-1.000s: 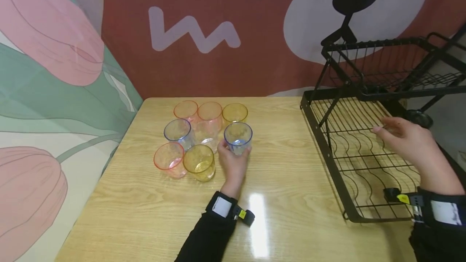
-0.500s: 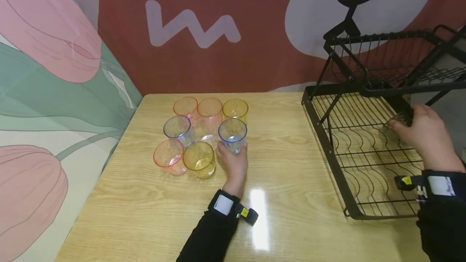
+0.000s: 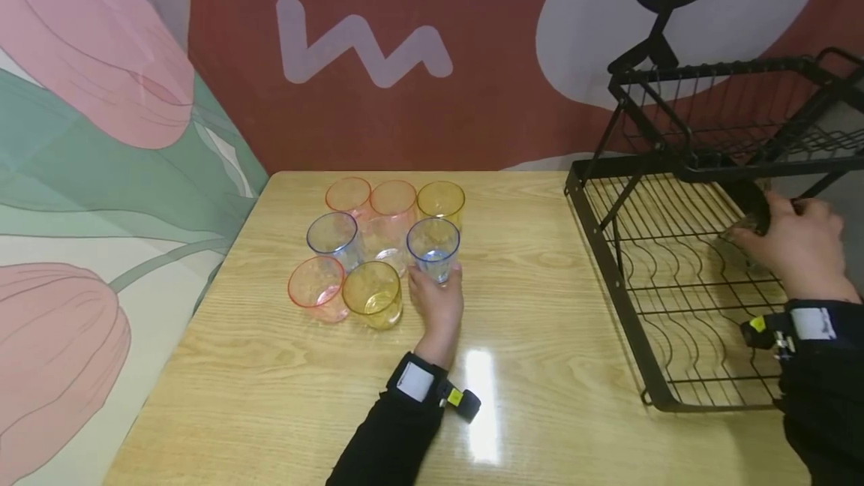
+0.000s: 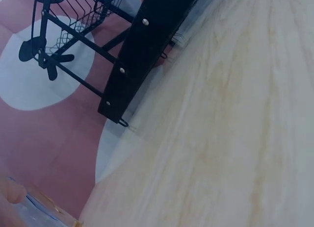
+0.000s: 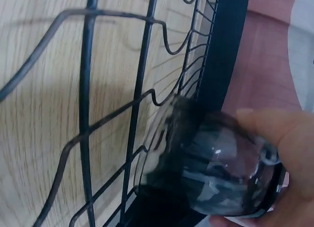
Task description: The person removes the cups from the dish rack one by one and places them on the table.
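Note:
My left hand [image 3: 439, 310] grips a blue-rimmed clear glass [image 3: 433, 250] low on its side, at the right of a group of tumblers on the table. In the left wrist view only a bit of this hand [image 4: 11, 191] shows at the lower left corner. Over at the rack, my right hand [image 3: 796, 246] holds a dark, see-through glass [image 5: 221, 163] by its base end. Its wide end points down to the wires of the black dish rack [image 3: 624, 313], near the rack's far right side. Whether the rim bears on the wires I cannot tell.
Close beside the left hand stand a yellow glass [image 3: 372, 295], a red-rimmed glass [image 3: 317, 287] and another blue-rimmed glass [image 3: 334, 238]. Pink glasses [image 3: 393, 201] and a second yellow glass [image 3: 441, 199] are behind. The rack's upper shelf [image 3: 742, 115] overhangs its back part.
My right hand has moved right and lowered the dark glass into the rack. The blue-rimmed glass in my left hand has shifted slightly left, nearer the other glasses.

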The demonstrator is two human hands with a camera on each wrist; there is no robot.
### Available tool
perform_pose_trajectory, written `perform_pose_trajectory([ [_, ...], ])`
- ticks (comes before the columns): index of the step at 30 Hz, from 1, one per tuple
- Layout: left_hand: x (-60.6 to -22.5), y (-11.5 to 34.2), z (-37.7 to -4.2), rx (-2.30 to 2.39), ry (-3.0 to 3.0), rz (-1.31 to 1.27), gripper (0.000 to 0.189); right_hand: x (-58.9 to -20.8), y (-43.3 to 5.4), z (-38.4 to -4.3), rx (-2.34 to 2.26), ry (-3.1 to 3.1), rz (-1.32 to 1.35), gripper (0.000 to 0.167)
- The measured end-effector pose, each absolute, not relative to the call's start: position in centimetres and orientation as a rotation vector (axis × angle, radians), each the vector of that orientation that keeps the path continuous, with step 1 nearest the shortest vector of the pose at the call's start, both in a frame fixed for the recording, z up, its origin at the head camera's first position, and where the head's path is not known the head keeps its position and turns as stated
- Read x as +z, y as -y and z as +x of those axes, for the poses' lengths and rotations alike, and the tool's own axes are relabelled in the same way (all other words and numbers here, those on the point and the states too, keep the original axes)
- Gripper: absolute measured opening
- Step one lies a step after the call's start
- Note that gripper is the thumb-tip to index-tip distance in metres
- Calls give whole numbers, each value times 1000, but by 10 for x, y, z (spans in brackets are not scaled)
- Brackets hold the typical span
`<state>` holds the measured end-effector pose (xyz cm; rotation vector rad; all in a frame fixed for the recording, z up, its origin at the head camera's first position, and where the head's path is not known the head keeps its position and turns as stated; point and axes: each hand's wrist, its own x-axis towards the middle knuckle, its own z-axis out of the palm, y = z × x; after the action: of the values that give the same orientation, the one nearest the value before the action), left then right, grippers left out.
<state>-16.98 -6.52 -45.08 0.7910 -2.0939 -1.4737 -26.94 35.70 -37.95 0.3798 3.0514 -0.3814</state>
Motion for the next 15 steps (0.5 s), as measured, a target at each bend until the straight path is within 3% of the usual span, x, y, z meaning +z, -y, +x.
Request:
perform_pose_trajectory([
  [9, -439, 78, -147, -1955, 2047, 657, 92, -377, -361, -253, -377, -3109, 278, 74],
  [15, -438, 94, -126, -2050, 2140, 403, 92, -377, -359, -231, -548, -3169, 281, 86],
])
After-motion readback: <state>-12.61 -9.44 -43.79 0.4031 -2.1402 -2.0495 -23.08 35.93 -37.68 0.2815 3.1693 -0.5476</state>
